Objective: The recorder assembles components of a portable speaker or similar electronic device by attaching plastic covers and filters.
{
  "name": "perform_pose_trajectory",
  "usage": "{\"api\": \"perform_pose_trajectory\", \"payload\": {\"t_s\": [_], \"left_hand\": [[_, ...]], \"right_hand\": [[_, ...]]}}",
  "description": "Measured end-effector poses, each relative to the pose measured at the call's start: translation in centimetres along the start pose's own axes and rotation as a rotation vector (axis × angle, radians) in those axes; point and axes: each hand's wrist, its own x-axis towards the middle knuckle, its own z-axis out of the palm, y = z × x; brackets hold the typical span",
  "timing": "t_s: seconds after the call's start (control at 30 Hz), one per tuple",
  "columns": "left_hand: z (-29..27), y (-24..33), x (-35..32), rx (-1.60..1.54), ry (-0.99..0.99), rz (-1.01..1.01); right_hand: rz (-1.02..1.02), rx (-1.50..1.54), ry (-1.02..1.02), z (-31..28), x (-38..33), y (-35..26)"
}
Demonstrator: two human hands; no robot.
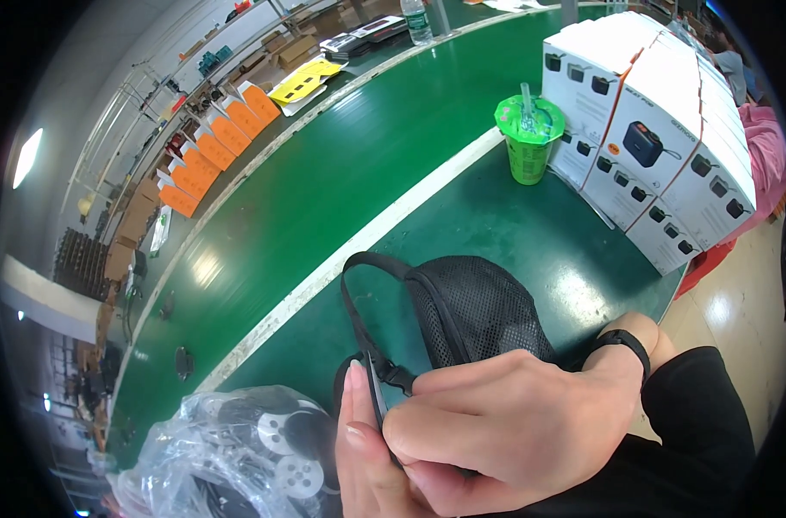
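My left hand [371, 475] grips a dark, flat item [374, 393] with a thin pale edge, its fingers lying along one side. Curled over the same item is my right hand [522, 423], thumb and fingers pressed together close to the left fingertips. Both hands cover most of the item, so its kind cannot be made out. Just beyond them lies a black mesh pouch [488, 306] with a zip seam. A black strap [352, 298] loops from the pouch toward my hands, with a black plastic buckle [399, 376] beside my right fingers.
A clear plastic bag [212, 440] of dark and white parts sits at the near left. Stacked white boxes [643, 164] and a green drink cup [528, 147] with a straw stand at right. Across the green conveyor belt [341, 155] are orange boxes [229, 134]. A person in pink [766, 164] is behind the stack.
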Motion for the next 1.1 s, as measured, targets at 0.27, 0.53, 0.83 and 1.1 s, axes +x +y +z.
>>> {"api": "perform_pose_trajectory", "payload": {"t_s": [0.27, 0.53, 0.83, 1.1], "left_hand": [[-0.3, 1.1, -0.8, 0.289, -0.007, -0.112], [-1.1, -0.9, 0.6, -0.286, -0.106, 0.159], [-2.8, -0.3, 0.9, -0.256, -0.144, -0.189], [-3.9, 0.8, -4.2, -0.771, 0.041, -0.218]], "right_hand": [[-0.077, 0.064, 0.019, -0.9, 0.6, -0.4], [-0.081, 0.039, -0.015, -0.8, 0.3, -0.4], [0.065, 0.279, -0.101, -0.8, 0.6, 0.7], [-0.054, 0.410, -0.163, 1.1, -0.5, -1.5]]}}
